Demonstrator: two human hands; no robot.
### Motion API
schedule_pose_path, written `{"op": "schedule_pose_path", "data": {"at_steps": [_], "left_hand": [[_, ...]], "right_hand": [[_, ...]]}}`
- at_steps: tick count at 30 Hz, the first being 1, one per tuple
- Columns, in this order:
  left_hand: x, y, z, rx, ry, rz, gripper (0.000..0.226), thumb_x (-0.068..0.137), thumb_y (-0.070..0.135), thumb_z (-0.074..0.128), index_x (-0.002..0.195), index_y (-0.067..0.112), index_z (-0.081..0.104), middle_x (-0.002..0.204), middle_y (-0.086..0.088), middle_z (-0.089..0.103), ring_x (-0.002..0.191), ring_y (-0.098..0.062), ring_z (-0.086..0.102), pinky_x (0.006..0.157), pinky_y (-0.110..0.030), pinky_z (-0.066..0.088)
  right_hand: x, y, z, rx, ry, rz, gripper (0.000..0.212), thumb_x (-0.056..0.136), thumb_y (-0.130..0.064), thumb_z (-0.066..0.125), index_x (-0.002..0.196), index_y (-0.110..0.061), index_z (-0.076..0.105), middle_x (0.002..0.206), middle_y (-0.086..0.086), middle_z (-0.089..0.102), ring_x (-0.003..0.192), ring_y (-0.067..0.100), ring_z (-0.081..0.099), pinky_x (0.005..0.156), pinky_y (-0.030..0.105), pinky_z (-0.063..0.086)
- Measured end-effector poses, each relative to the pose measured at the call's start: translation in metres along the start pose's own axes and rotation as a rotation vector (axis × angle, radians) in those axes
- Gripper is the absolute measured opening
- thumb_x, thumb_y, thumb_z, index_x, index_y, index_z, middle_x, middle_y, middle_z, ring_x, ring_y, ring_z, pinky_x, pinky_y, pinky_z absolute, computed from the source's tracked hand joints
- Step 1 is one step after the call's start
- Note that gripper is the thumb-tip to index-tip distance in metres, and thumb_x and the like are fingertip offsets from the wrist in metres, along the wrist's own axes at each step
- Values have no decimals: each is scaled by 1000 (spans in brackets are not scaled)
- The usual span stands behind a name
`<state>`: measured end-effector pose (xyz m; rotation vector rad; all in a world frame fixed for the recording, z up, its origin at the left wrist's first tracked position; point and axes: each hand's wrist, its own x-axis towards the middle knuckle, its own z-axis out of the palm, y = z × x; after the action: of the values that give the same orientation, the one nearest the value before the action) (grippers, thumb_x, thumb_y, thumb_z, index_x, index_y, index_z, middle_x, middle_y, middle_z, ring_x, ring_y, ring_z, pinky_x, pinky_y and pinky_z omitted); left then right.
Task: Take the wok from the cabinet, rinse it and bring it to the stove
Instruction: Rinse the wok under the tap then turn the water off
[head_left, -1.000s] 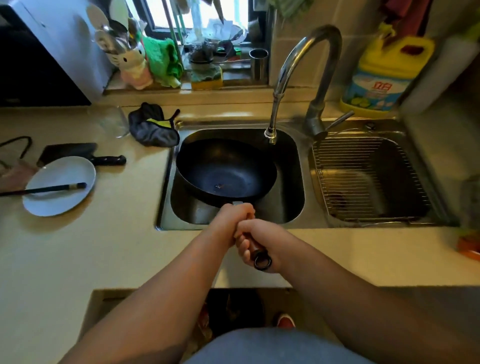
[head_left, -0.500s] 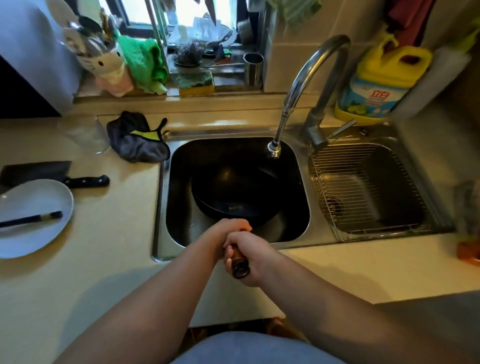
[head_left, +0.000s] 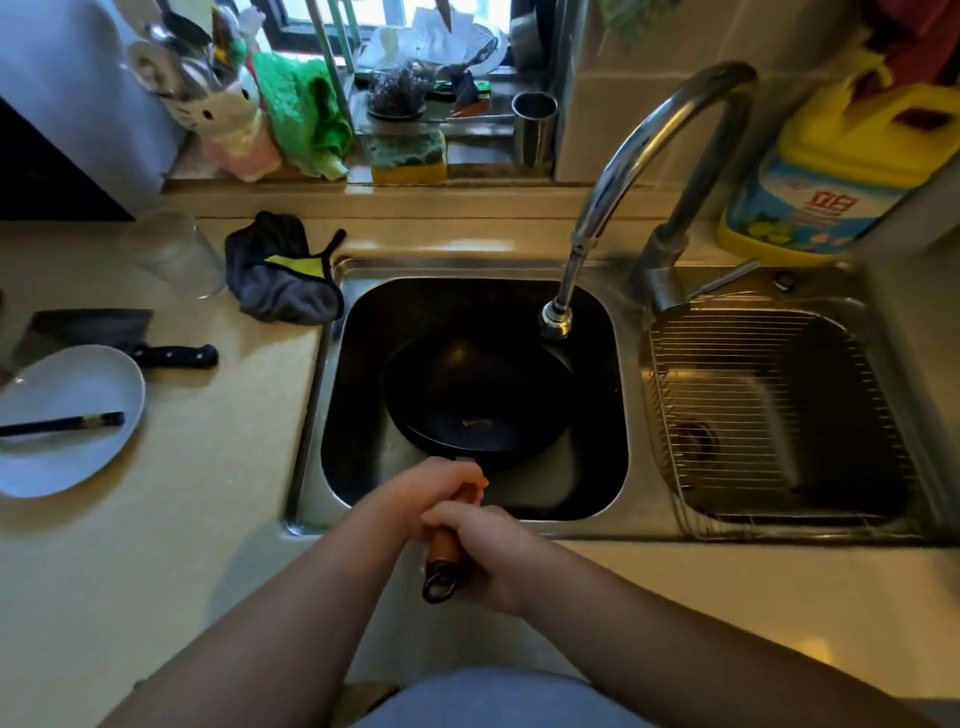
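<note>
Lowered since a moment ago, the wok (head_left: 480, 402) now sits down in the left basin of the sink (head_left: 631, 525), where before it was held up near the rim. Its bowl faces up, with the faucet (head_left: 557, 319) nozzle above its far right edge. No water shows running, so I judge the rinse has not begun; a small pale speck lies on the bottom. The wooden handle (head_left: 444, 548) sticks out over the front rim toward the person. Both hands are wrapped tight around it, the left hand (head_left: 423, 499) nearer the bowl, the right hand (head_left: 491, 553) behind it near the ring end. Forearms reach in straight and low. To the left, a plate (head_left: 62, 421) and a knife (head_left: 135, 335) lie on the counter, well apart from the sink.
</note>
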<state>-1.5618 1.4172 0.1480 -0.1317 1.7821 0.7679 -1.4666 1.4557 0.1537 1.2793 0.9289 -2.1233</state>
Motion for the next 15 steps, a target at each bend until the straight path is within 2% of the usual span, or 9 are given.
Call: {"op": "schedule_pose_path", "data": {"at_steps": [2,4,6,8,12,15], "left_hand": [[5,-7,-4,3,19,16,12,89,8,60,77,6,58,69,-10,60,62,-20,58,63,-33,53],[10,-12,-6,77,57,14,8,87,9,63,91,4,60,86,-15,65,74,-25,64,72,-38,58],[12,-18,-4,189,116,0,29,83,15,66,109,6,57,97,-16,66,78,-25,67,66,-35,59],[8,-21,-4,319,174,26,35,82,18,67,113,11,53,95,-11,66,78,-22,67,63,-31,57],[-1,-24,-4,305,188,80,49,79,11,66,126,15,50,93,-12,69,75,-25,70,71,-37,60],[-8,-25,-3,264,197,110,65,80,7,66,138,21,43,83,-11,70,61,-21,67,58,-31,57]], "right_hand": [[-6,-2,-16,-201,-61,-32,34,89,-35,63,108,-7,58,72,6,65,51,15,65,48,28,54],[-12,-10,-36,-287,-93,-93,31,94,-35,58,100,-5,58,60,1,61,47,12,60,44,25,52],[-20,-26,-62,-321,15,-201,25,96,-29,58,98,-4,58,65,5,61,46,12,61,42,24,51],[-30,-48,-94,-410,192,-321,24,97,-28,59,99,-4,62,75,9,66,52,11,66,44,24,52],[-44,-97,-163,-309,337,-443,21,98,-27,56,100,-8,65,84,13,67,65,18,67,53,29,52],[-45,-133,-201,-238,433,-498,21,97,-30,56,106,-12,64,92,13,66,75,21,67,58,31,53]]}}
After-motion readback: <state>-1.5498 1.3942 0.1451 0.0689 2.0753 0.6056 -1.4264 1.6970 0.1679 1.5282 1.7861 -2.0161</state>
